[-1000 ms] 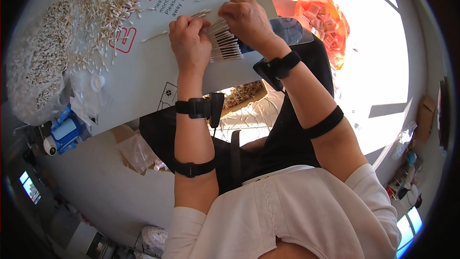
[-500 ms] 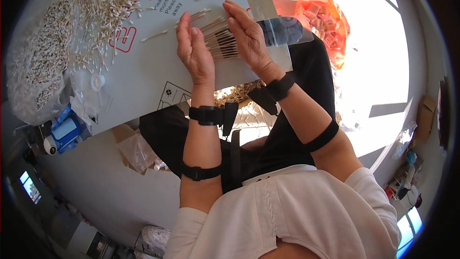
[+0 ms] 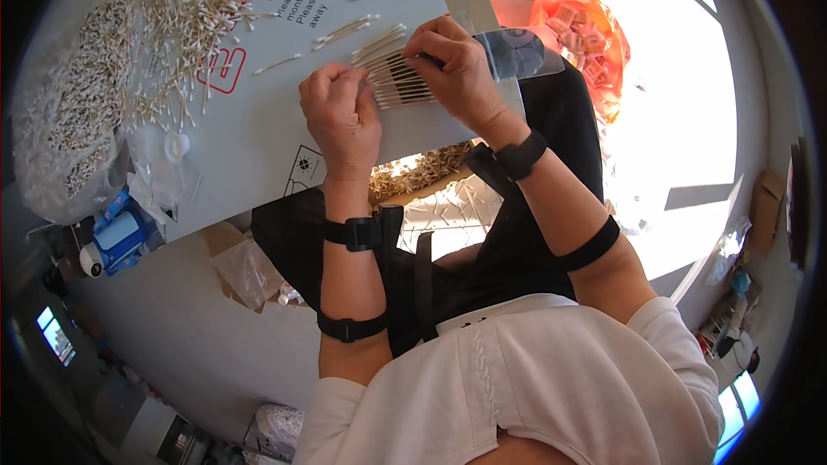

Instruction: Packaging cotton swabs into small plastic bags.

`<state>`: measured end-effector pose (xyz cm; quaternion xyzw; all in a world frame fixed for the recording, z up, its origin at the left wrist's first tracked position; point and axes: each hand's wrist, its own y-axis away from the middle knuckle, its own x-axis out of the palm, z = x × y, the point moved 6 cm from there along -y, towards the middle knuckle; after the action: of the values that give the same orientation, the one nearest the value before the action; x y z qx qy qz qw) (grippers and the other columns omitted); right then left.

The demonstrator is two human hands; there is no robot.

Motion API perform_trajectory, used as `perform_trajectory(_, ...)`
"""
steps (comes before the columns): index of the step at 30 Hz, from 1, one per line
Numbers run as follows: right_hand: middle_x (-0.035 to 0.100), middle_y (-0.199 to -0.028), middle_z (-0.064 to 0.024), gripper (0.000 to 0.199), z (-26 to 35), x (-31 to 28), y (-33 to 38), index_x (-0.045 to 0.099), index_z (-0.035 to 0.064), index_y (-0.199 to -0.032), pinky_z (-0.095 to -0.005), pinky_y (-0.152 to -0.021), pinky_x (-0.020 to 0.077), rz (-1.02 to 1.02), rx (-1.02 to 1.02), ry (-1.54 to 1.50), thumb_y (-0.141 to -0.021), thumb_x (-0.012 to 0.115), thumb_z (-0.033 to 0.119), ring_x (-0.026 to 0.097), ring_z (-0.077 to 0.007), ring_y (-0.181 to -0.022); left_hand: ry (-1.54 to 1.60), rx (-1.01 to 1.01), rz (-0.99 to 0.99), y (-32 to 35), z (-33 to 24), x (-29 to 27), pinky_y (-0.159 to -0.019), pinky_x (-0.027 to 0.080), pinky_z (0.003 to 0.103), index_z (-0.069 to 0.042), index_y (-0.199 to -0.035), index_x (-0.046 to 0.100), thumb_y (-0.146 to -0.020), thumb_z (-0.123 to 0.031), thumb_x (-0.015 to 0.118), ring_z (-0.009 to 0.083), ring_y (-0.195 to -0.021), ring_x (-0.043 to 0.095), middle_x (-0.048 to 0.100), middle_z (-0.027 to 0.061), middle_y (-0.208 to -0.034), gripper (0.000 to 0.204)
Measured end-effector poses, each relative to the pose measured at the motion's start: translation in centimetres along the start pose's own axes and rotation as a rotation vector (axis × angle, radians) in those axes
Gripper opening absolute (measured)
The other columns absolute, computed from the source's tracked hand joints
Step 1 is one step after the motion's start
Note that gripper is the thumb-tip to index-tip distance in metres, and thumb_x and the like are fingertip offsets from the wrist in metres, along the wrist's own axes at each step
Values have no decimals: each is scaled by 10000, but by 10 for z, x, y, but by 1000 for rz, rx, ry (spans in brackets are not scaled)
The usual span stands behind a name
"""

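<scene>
Right now, label by label:

Left hand: the left hand (image 3: 340, 116) rests on the white cardboard sheet (image 3: 258, 133), fingers curled and pressed together against the left end of a row of cotton swabs (image 3: 401, 77); it steadies that end rather than wrapping around it.

Right hand: the right hand (image 3: 457, 69) lies over the right end of the same row, fingers bent down onto the swabs, pinching them narrowly from above.

Row of cotton swabs: the swabs lie side by side, flat on the sheet, between the two hands, at the middle far part of the view; their dark middles show between the hands.

Clear plastic bag: a clear plastic bag (image 3: 521, 52) lies just right of the right hand, at the sheet's right edge.

Loose swabs: a wide scatter of loose swabs (image 3: 189, 26) covers the far left of the sheet, well apart from the hands; a few single ones lie nearer the row.

Big bag of swabs: a large clear bag of swabs (image 3: 73, 112) sits at the far left edge.

Orange bag: an orange bag (image 3: 586, 34) of small packets stands on the floor at the far right.

Blue device: a blue tool (image 3: 116, 237) lies near the left, below the sheet's edge.

Straps: black straps circle both wrists and forearms.
</scene>
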<state>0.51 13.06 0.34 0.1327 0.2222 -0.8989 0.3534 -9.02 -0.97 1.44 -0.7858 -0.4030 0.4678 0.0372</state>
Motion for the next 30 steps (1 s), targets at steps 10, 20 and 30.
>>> perform_trajectory(10, 606, -888, -62, 98, -2, 1, 6, 671, 75, -784, -373, -766, 507, 27, -63, 51, -703, 708, 35, 605, -283, -880, -102, 47, -48, 10, -5, -2, -877, 431, 412, -89, -933, 678, -725, -38, 721, 284, -987, 534, 582, 53, -983, 219)
perform_trajectory(20, 587, -891, -70, 111, 8, -2, 12, 642, 54, -803, -347, -735, 494, 80, -120, 172, -718, 710, 35, 601, -268, -846, -141, 27, 186, -20, 1, 11, -790, 422, 411, -95, -799, 624, -727, -30, 716, 279, -894, 525, 556, 38, -859, 133)
perform_trajectory(30, 595, -913, -62, 112, -5, -2, 12, 659, 44, -818, -309, -714, 489, 70, -70, 61, -729, 721, 19, 608, -226, -815, 54, 7, 155, -27, 0, -14, -776, 447, 416, -70, -795, 560, -749, -1, 683, 303, -866, 528, 565, 64, -852, 149)
